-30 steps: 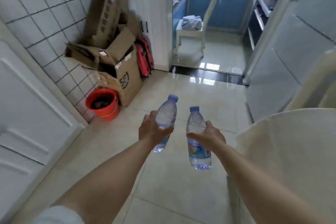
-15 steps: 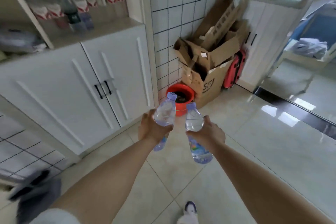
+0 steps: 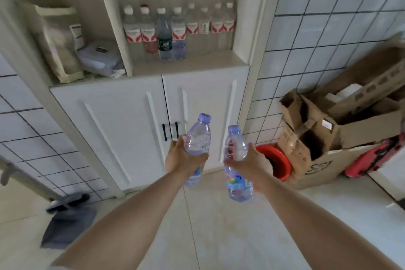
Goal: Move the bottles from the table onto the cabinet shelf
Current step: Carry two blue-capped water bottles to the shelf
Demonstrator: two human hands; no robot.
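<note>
My left hand (image 3: 183, 159) grips a clear water bottle with a pale purple cap (image 3: 198, 138), held upright in front of the white cabinet doors. My right hand (image 3: 245, 163) grips a second clear bottle with a colourful label (image 3: 235, 149), a little lower and to the right. Straight ahead and above the hands is the open cabinet shelf (image 3: 192, 62). Several bottles with red-and-white labels and one dark bottle (image 3: 164, 35) stand in a row at its back. The table is out of view.
A side shelf at the left holds a beige bin (image 3: 59, 44) and a lidded container (image 3: 98, 57). A red bucket (image 3: 277, 163) and cardboard boxes (image 3: 328, 138) sit on the floor at the right. A grey dustpan (image 3: 68, 223) lies at the lower left.
The view has swung left, from the doorway and boxes to facing the cabinet. The shelf now sits centred ahead. Both hands keep their bottles at the same height.
</note>
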